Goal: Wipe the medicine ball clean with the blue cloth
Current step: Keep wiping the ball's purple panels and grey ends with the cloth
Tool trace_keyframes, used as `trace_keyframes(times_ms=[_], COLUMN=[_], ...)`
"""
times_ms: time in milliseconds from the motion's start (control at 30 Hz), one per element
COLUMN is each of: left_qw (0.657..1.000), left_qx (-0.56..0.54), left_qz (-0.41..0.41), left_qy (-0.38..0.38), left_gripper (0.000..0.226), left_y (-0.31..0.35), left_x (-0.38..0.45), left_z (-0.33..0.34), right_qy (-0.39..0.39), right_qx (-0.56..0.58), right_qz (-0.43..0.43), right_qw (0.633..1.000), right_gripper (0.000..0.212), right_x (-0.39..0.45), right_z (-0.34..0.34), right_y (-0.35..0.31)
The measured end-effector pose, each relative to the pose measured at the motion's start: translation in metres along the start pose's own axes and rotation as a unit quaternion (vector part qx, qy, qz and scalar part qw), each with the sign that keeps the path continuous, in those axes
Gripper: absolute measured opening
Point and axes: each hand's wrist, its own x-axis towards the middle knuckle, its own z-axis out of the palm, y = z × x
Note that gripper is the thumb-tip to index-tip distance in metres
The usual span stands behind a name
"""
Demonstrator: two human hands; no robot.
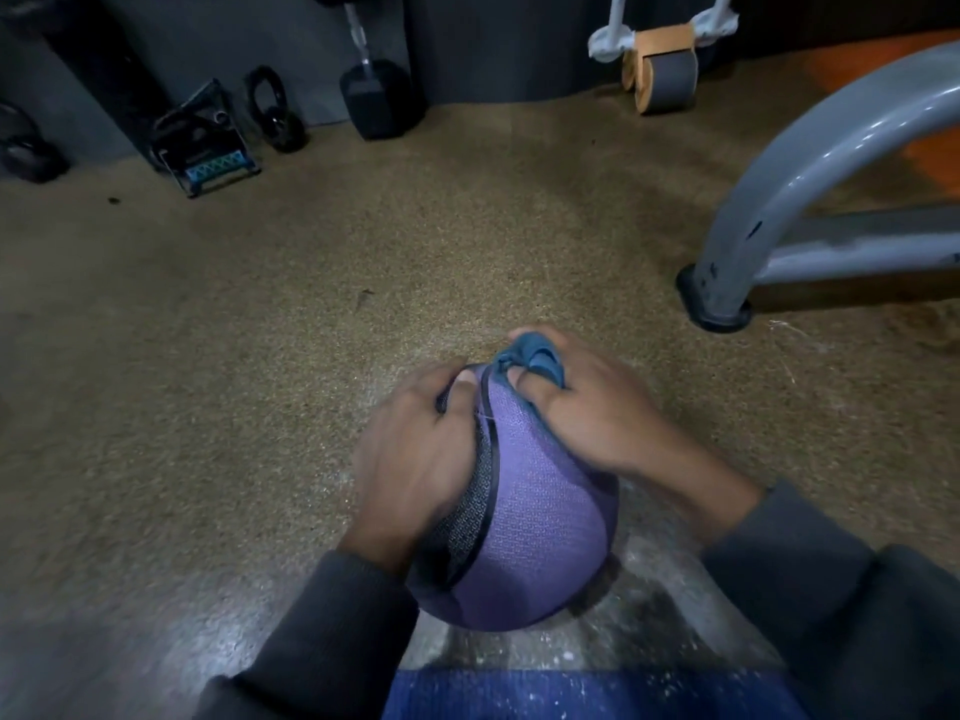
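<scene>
**Ball held on the gym floor, cloth bunched at its far side**

A speckled tan floor (260,330) fills most of the view, worn pale and scuffed nearest the person, with a blue strip (587,693) at the bottom edge. Dark wall panels (493,39) close off the far side. To the right a curved grey metal frame (810,163) comes down to a black foot on the floor, well apart from the ball.

Along the wall stand a black dumbbell (376,96) on end, a small rack with a teal patterned bar (208,148), a black kettlebell (23,148) at the far left, and a grey-and-tan roller (662,72).

The purple medicine ball (540,522) rests on the floor in the lower middle, between dark sleeves. The left hand (415,449) lies curved against its mesh side, fingers spread over the black seam. The right hand (597,402) grips the blue cloth (535,358), bunched between its fingers and pressed to the ball's far upper side.
</scene>
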Motion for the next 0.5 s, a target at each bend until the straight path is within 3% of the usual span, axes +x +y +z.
trace_keyframes(times_ms=[100, 167, 200, 267, 333, 367, 433, 500], left_qw=[1.000, 0.999, 0.999, 0.999, 0.999, 0.999, 1.000, 0.999], left_qx=[0.003, -0.025, -0.033, -0.024, -0.008, -0.002, -0.007, -0.022], left_qz=[0.004, 0.017, 0.026, 0.032, 0.030, 0.025, 0.019, 0.029], left_qy=[-0.012, -0.014, -0.009, 0.007, 0.020, 0.022, 0.020, 0.011], left_gripper=[0.045, 0.046, 0.047, 0.049, 0.047, 0.043, 0.036, 0.041], left_y=[-0.005, -0.007, -0.009, -0.010, -0.008, -0.007, -0.007, -0.011], left_x=[0.005, 0.005, 0.004, -0.001, -0.007, -0.008, -0.007, -0.006], left_z=[-0.002, -0.003, -0.003, -0.002, -0.002, -0.002, -0.003, -0.004], right_qy=[0.060, 0.061, 0.052, -0.034, -0.084, -0.086, -0.055, 0.003], right_qx=[-0.122, -0.098, -0.074, 0.034, 0.140, 0.130, 0.038, -0.051], right_qz=[-0.111, -0.134, -0.117, -0.004, 0.110, 0.118, 0.050, -0.057], right_qw=[0.985, 0.984, 0.989, 0.999, 0.980, 0.981, 0.996, 0.997], right_gripper=[0.059, 0.056, 0.050, 0.035, 0.022, 0.019, 0.021, 0.040], right_x=[-0.049, -0.051, -0.037, -0.001, 0.019, 0.018, 0.001, -0.025], right_z=[0.010, 0.010, 0.008, 0.001, -0.007, -0.008, -0.002, 0.001], right_y=[-0.027, -0.028, -0.020, 0.000, 0.016, 0.017, 0.012, -0.004])
